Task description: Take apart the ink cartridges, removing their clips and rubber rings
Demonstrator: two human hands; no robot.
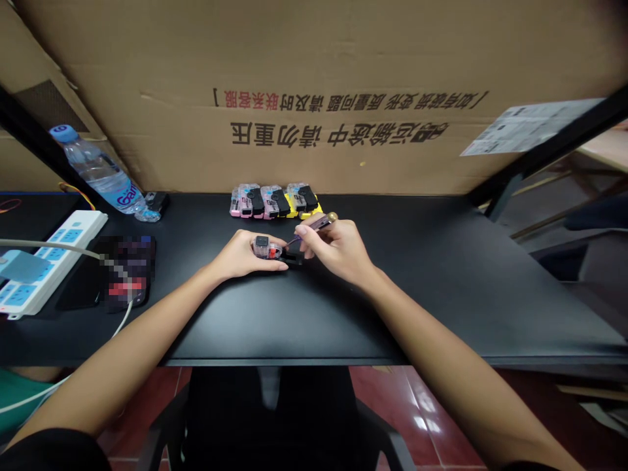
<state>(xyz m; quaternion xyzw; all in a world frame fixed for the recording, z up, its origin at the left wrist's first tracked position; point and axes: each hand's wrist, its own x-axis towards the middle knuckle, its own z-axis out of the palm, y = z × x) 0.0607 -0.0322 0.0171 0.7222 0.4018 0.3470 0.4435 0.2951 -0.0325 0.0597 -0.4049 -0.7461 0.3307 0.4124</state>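
My left hand (244,254) grips a small clear-cased gadget (261,247) above the desk; it has a dark square face, a red piece inside and a black part sticking out to the right. Between the fingers and thumb of my right hand (331,245) is a slim screwdriver (321,223) with a purplish handle and a gold-coloured end. Its tip points down and left at the gadget's right side; whether it touches is too small to tell. Behind my hands stands a row of several similar clear gadgets (272,201) with black, pink and yellow parts.
A large cardboard sheet (314,59) rises behind the black desk (432,275). On the left are a water bottle (101,171), a white power strip (53,258), a phone (130,275) and a pale cable (53,244). A chair seat (269,418) is below the desk's front edge.
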